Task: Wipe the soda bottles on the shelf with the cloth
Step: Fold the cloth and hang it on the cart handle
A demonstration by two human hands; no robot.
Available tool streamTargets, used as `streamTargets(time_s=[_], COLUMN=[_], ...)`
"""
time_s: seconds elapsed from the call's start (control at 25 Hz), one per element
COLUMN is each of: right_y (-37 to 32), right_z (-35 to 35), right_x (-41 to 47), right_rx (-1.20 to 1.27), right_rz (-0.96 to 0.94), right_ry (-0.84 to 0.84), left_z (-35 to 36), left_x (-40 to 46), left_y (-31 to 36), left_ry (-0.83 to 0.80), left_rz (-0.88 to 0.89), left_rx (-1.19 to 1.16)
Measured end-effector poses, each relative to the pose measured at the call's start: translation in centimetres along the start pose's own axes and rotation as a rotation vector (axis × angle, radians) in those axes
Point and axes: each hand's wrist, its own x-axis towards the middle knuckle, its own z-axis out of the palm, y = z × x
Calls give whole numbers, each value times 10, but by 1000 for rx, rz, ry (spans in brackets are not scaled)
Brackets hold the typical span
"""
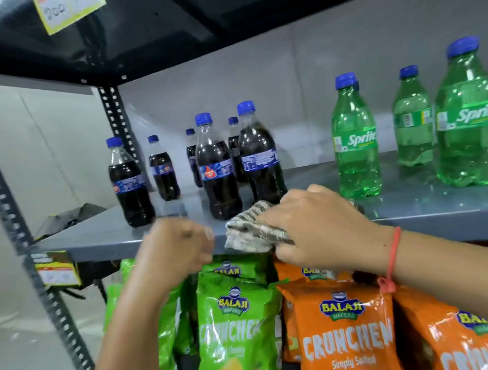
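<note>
Several dark cola bottles [217, 169] with blue caps stand on the left part of the grey metal shelf [427, 206]. Green Sprite bottles [354, 141] stand further right. My right hand [317, 227] grips a checked grey-and-white cloth [250, 231] at the shelf's front edge, just in front of the cola bottles and not touching them. My left hand [179, 247] hovers blurred beside the cloth with its fingers curled and nothing in it.
Green [235, 333] and orange [345, 333] crisp packets fill the shelf below my arms. A slotted upright post [3, 199] stands at the left. A yellow price tag [69, 7] hangs from the upper shelf. A dark bag [71, 217] lies at the shelf's far left.
</note>
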Motion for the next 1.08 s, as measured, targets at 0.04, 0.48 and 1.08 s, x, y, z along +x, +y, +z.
streamTargets(time_s=[0.04, 0.48, 1.08], right_y=[-3, -59, -149], right_z=[2, 14, 2], right_x=[3, 22, 32], right_rx=[10, 254, 1320], right_rz=[1, 29, 449], right_ry=[4, -16, -175], left_z=[5, 2, -124], left_x=[-6, -25, -128], left_y=[-15, -40, -83], left_ry=[-44, -21, 243], left_rz=[-94, -156, -48], left_rx=[-41, -946, -420])
